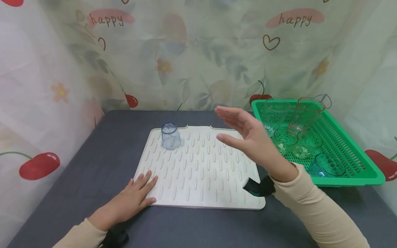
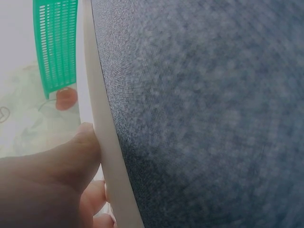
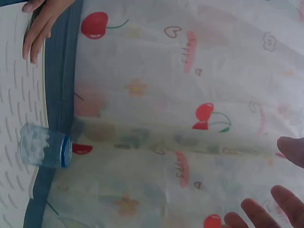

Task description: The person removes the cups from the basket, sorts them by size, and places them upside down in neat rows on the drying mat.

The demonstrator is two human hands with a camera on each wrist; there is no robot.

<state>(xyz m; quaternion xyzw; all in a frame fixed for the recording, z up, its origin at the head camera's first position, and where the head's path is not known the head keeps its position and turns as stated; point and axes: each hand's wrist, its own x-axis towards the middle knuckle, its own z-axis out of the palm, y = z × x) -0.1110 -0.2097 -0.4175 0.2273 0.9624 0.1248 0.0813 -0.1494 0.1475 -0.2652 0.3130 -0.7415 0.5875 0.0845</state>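
A white ridged drying mat [image 1: 198, 179] lies on the dark tabletop. My left hand [image 1: 133, 198] rests flat on its near left corner, fingers spread; in the left wrist view the thumb [image 2: 85, 152] touches the mat's edge [image 2: 107, 142]. Upside down near the mat's far left corner stands a bluish glass [image 1: 170, 137], which also shows in the right wrist view [image 3: 45, 146]. Raised above the mat's right side, my right hand [image 1: 248, 137] holds nothing, its fingers extended and thumb apart. Behind that hand sits a green plastic basket [image 1: 356, 148] with several glasses inside.
In the basket are a blue-tinted glass [image 1: 328, 165], a tall red-rimmed glass [image 1: 305, 117] and other clear glasses. The basket stands on the table's right side, close to the mat. A printed curtain [image 1: 198, 62] encloses the back and both sides.
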